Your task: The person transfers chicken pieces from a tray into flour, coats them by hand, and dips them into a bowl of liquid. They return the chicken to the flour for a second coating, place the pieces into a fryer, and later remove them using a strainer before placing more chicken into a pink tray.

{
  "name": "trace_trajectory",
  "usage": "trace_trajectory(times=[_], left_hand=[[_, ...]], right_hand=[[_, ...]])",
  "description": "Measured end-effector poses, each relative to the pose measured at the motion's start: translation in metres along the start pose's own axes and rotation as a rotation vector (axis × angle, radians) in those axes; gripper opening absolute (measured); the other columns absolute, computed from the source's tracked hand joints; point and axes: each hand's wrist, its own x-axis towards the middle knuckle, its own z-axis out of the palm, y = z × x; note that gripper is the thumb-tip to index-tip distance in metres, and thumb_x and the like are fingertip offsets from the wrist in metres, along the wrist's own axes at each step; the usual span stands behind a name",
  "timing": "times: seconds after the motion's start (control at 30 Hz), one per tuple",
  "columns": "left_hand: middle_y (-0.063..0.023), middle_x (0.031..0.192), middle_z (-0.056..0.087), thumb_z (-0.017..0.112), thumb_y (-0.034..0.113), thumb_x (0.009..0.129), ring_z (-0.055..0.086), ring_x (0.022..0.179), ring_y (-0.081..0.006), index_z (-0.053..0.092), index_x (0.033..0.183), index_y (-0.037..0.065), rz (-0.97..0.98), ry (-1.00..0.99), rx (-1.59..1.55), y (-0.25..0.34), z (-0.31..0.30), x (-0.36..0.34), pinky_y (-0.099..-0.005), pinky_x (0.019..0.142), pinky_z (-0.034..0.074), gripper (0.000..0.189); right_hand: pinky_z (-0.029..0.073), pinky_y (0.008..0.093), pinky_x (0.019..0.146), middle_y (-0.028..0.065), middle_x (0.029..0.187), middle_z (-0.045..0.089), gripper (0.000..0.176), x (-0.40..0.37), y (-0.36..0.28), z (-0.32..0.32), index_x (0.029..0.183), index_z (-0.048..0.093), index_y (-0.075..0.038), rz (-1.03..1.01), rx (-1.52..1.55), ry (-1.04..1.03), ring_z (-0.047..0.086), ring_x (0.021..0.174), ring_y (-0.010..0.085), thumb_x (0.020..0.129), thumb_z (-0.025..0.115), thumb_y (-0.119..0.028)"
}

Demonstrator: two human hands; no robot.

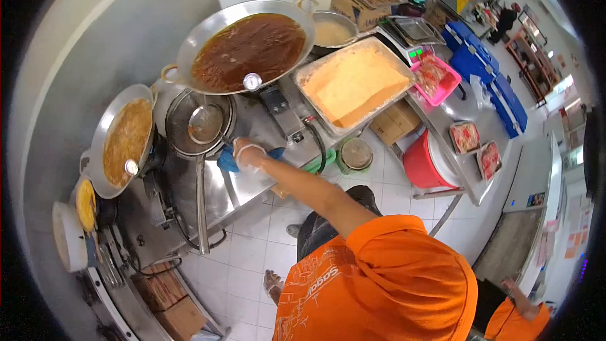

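My right hand, in a clear plastic glove, is closed around the handle of a small skimmer. Its mesh bowl hangs over a large long-handled strainer, which rests on a round metal pot. A blue cloth lies on the steel counter right below my hand. Behind it stands a wide wok of dark brown oil with a dial thermometer at its rim. To the left, another wok contains lighter, foamy oil. My left hand is out of view.
A tray of orange-yellow breading lies right of the dark wok. Beyond it are a pink basket of meat, blue coolers and a red bucket. Gas hoses run along the counter's front edge. Another person's orange sleeve shows at lower right.
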Motion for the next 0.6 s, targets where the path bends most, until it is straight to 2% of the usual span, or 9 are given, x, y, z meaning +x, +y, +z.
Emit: trace_trajectory(times=[0.07,0.1,0.17,0.2,0.27,0.37,0.43,0.5,0.6], left_hand=[[-0.0009,0.067,0.053,0.056,0.039,0.083,0.05,0.059,-0.015,0.058,0.087,0.012,-0.003,0.007,-0.049,0.019,0.011,-0.009,-0.0315,0.053,0.038,0.027],[-0.0008,0.067,0.053,0.055,0.04,0.083,0.049,0.059,-0.0145,0.057,0.087,0.012,-0.003,0.012,-0.063,0.027,0.017,-0.014,-0.0313,0.053,0.038,0.028],[-0.0005,0.067,0.052,0.055,0.042,0.083,0.049,0.058,-0.0137,0.057,0.087,0.012,-0.007,0.035,-0.072,0.038,0.034,-0.028,-0.031,0.053,0.037,0.03],[-0.0003,0.067,0.052,0.055,0.042,0.084,0.049,0.058,-0.0132,0.057,0.087,0.012,-0.011,0.048,-0.063,0.041,0.042,-0.037,-0.0309,0.053,0.037,0.031],[-0.0007,0.066,0.052,0.055,0.042,0.084,0.049,0.058,-0.0135,0.057,0.087,0.011,0.016,0.04,0.015,0.038,0.057,-0.045,-0.0306,0.053,0.037,0.031],[-0.0013,0.066,0.053,0.054,0.041,0.084,0.05,0.058,-0.0138,0.058,0.086,0.01,0.073,0.017,0.202,0.02,0.085,-0.046,-0.0302,0.053,0.038,0.031],[-0.0018,0.066,0.054,0.054,0.041,0.085,0.051,0.059,-0.0141,0.058,0.086,0.01,0.121,-0.003,0.345,0.011,0.112,-0.05,-0.0299,0.053,0.039,0.031],[-0.0022,0.065,0.054,0.054,0.04,0.085,0.051,0.059,-0.0143,0.058,0.085,0.01,0.195,-0.043,0.501,0.004,0.144,-0.054,-0.0297,0.053,0.039,0.031],[-0.0028,0.065,0.055,0.054,0.039,0.085,0.052,0.059,-0.0147,0.059,0.085,0.009,0.357,-0.127,0.731,0.005,0.198,-0.058,-0.0293,0.053,0.04,0.031]], right_hand=[[0.051,0.0451,0.07,0.0177,0.089,0.064,0.034,0.011,0.004,0.008,0.105,0.056,-0.001,-0.782,-0.794,-0.194,0.064,0.083,0.0315,0.075,0.059,-0.017],[0.051,0.0451,0.07,0.0177,0.089,0.064,0.034,0.006,0.013,0.004,0.105,0.056,-0.001,-0.774,-0.783,-0.185,0.064,0.083,0.0315,0.075,0.059,-0.017],[0.05,0.0458,0.066,0.0185,0.082,0.063,0.028,-0.042,0.026,-0.039,0.101,0.057,-0.006,-0.874,-0.285,0.035,0.063,0.076,0.0334,0.079,0.056,-0.023],[0.049,0.0467,0.063,0.0198,0.077,0.061,0.025,-0.058,0.034,-0.053,0.102,0.055,-0.011,-0.8,-0.173,0.162,0.062,0.073,0.0354,0.08,0.053,-0.024],[0.048,0.047,0.063,0.0202,0.077,0.06,0.023,-0.012,0.078,-0.038,0.1,0.054,-0.012,-0.629,-0.13,0.103,0.062,0.074,0.0354,0.081,0.052,-0.024],[0.048,0.0452,0.067,0.0184,0.083,0.058,0.022,-0.063,0.142,-0.093,0.094,0.053,-0.008,-0.69,-0.187,0.207,0.061,0.08,0.0313,0.079,0.055,-0.023],[0.048,0.042,0.07,0.0123,0.089,0.06,0.02,-0.096,0.199,-0.113,0.098,0.058,-0.009,-0.896,-0.123,0.486,0.06,0.086,0.0315,0.085,0.047,-0.02],[0.048,0.04,0.073,0.0125,0.09,0.059,0.02,-0.166,0.25,-0.138,0.098,0.06,-0.007,-0.566,0.109,0.445,0.059,0.09,0.0293,0.083,0.048,-0.016],[0.047,0.0393,0.072,0.0133,0.088,0.059,0.015,-0.217,0.381,-0.126,0.091,0.058,-0.006,-0.556,-0.19,0.504,0.058,0.085,0.0302,0.08,0.05,-0.013]])
